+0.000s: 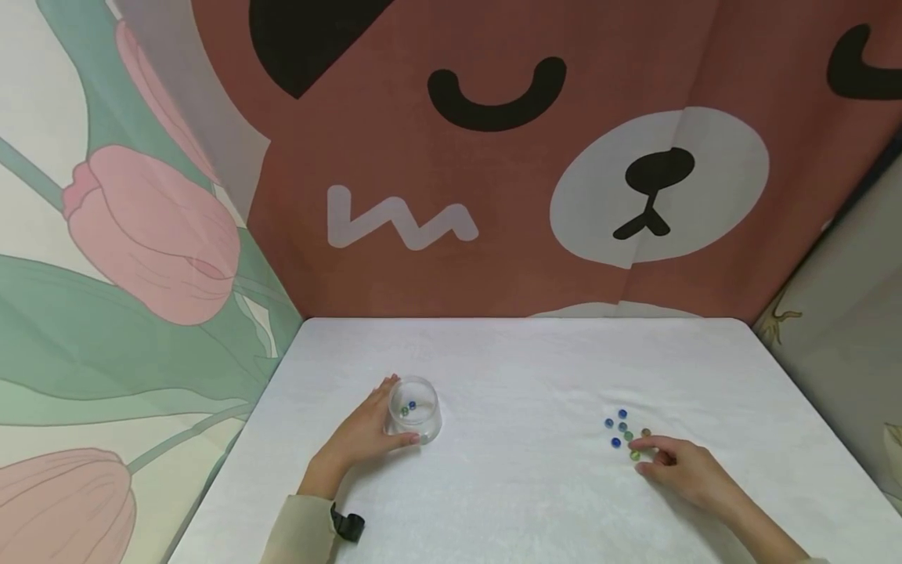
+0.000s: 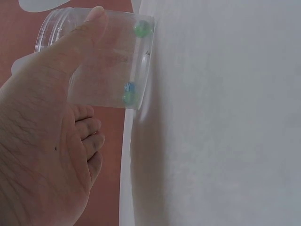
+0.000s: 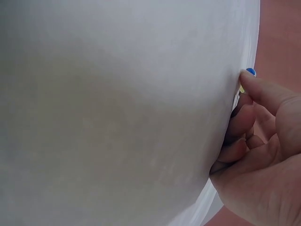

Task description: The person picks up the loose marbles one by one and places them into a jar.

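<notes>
My left hand (image 1: 366, 431) holds a clear plastic jar (image 1: 416, 411), thumb on the near side and fingers round the far side. The jar stands upright on the table, and a few green and blue marbles (image 2: 142, 29) lie on its bottom. At the right, my right hand (image 1: 687, 474) is down at the tabletop with thumb and index finger on either side of a yellow-green marble (image 1: 636, 455), pinching it. In the right wrist view the thumb partly hides this yellow-green marble (image 3: 241, 88). Just beyond those fingertips lie several loose blue and green marbles (image 1: 616, 442).
A white cloth covers the table (image 1: 514, 486). Behind it hangs a brown curtain (image 1: 507, 172) with a bear's face, and a tulip-patterned curtain (image 1: 155, 235) hangs on the left. A black band (image 1: 348, 525) is on my left wrist.
</notes>
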{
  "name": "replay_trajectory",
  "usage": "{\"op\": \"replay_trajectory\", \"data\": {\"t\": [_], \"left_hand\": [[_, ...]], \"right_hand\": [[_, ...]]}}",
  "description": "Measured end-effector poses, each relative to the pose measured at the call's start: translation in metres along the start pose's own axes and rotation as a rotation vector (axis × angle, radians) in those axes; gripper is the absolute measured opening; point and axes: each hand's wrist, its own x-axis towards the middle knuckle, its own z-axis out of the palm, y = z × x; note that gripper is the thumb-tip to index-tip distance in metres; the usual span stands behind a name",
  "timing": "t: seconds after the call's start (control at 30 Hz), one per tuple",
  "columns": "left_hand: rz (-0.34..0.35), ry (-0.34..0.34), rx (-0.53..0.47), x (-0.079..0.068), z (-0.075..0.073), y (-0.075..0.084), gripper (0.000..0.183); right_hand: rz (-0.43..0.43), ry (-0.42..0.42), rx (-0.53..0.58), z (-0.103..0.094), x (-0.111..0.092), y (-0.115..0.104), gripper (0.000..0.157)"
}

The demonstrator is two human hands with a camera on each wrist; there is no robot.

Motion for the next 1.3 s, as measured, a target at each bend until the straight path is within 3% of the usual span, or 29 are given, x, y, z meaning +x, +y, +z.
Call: {"op": "replay_trajectory", "data": {"t": [0.43, 1.3], "left_hand": [[-0.02, -0.005, -0.003, -0.0024, 0.0013, 0.0017, 0.118], [-0.018, -0.012, 0.008, -0.0005, -0.0006, 0.0021, 0.117]], "right_hand": [[-0.034, -0.002, -0.026, -0.0021, -0.0016, -0.001, 0.023], [-0.057, -0.018, 0.036, -0.0054, -0.0072, -0.0058, 0.023]]}}
